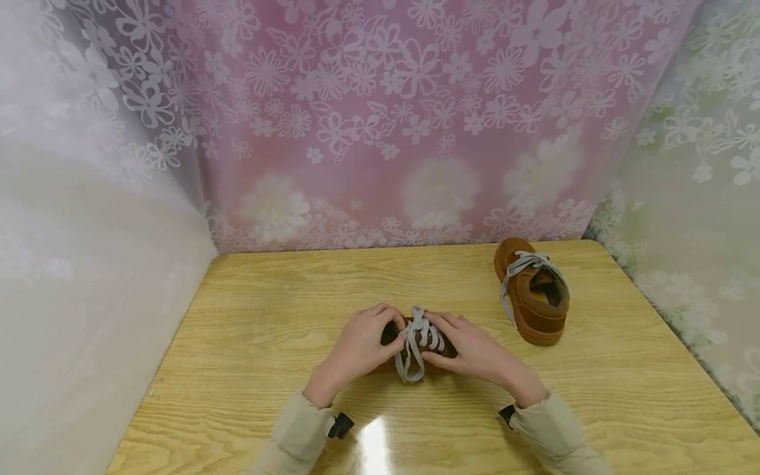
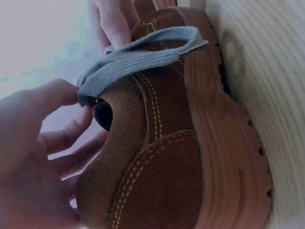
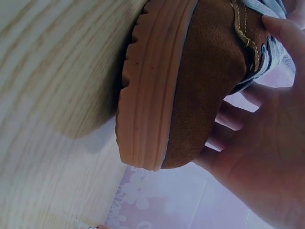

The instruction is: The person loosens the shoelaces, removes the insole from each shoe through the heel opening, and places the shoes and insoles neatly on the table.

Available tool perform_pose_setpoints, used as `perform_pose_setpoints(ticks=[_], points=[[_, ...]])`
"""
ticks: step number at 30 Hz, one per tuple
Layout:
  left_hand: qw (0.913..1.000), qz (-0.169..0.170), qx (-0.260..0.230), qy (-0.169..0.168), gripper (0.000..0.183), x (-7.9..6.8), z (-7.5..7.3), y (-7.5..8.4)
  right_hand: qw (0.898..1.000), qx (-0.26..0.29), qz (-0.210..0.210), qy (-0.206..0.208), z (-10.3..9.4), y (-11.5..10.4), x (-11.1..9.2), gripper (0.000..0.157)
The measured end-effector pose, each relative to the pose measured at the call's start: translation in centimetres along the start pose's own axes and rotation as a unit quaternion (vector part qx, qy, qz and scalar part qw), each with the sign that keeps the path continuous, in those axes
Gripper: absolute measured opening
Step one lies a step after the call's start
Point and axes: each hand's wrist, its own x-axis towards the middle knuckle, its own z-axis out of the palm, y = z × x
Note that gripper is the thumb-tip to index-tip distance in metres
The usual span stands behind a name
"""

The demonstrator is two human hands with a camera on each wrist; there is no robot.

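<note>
A brown suede shoe [image 2: 167,186] with a thick tan sole rests upright on the table between both hands, its toe toward the right. Its grey shoelace [image 2: 136,65] is tied in loops that hang over the near side. My left hand [image 1: 361,344] is at the shoe's opening and pinches the lace between thumb and index finger. Over the front part, my right hand [image 1: 475,348] grips the shoe. In the right wrist view, its thumb touches the lace area while the other fingers lie along the far side, partly hidden behind the toe.
A matching brown shoe [image 1: 537,323] with its grey lace [image 1: 525,262] tied stands at the back right of the wooden table [image 1: 249,316]. Floral curtains [image 1: 380,132] enclose the back and sides.
</note>
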Motion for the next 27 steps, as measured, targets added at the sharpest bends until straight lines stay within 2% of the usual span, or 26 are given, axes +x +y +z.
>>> perform_pose_setpoints(ticks=[8, 16, 20, 27], points=[[0.9992, -0.030, -0.026, 0.007, 0.009, 0.2, 0.1, -0.4, 1.000, -0.003, 0.001, 0.012, 0.2, 0.0, 0.1, 0.076], [0.9971, -0.022, -0.057, 0.046, 0.007, 0.1, -0.1, -0.8, 1.000, -0.003, 0.005, 0.019, 0.1, -0.2, -0.1, 0.075], [0.9935, -0.025, -0.074, 0.082, 0.008, 0.0, -0.8, -1.3, 1.000, -0.003, 0.009, 0.020, 0.1, -0.2, -0.1, 0.074], [0.9835, -0.035, -0.067, 0.164, 0.005, -0.3, -3.0, -2.2, 1.000, 0.001, 0.014, 0.015, 0.1, -0.2, 0.0, 0.075]])
